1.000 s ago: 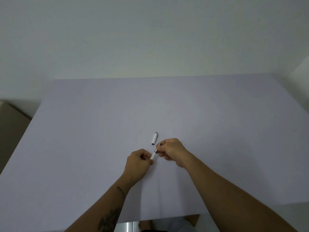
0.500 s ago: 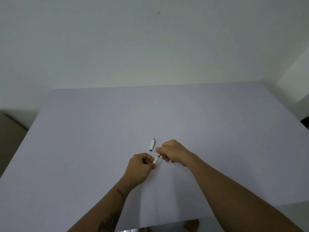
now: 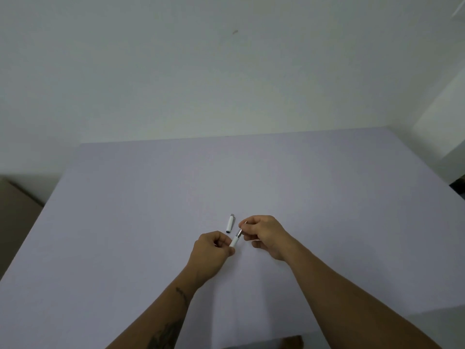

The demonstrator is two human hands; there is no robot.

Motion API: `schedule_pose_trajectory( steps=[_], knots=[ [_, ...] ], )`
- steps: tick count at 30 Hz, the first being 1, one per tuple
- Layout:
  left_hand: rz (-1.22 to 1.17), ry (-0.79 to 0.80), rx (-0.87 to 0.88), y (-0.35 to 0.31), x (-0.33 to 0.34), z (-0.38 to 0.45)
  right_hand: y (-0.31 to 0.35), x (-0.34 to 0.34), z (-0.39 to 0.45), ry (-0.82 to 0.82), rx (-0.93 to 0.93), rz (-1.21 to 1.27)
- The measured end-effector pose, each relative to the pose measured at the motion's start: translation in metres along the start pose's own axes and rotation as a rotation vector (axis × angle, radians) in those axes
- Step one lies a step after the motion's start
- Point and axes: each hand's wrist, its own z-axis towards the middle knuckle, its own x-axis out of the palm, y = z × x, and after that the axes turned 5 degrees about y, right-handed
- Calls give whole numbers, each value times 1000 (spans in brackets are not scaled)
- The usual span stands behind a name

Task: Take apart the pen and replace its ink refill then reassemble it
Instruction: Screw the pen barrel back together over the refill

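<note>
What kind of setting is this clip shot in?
Probably a plain indoor room set up for recording: a bare lilac table against a blank white wall, with only a pen and its cap.

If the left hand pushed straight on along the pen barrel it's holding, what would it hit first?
Most likely the right hand: the left hand aims the pen barrel up-right into the right hand's fingers. The pen cap on the table lies left of that line.
</note>
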Motion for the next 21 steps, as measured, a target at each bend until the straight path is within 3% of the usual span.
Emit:
schedule_pose_trajectory(
  steps=[5,12,21],
  knots=[
    [7,-1,20,-6,3,0,-1,6,2,-60,-38,-52],
    [-32,4,13,-8,2,2,9,1,-3,53,-22,63],
    [-76,60,6,-14,6,7,13,-3,3,26,-15,-7]
  ],
)
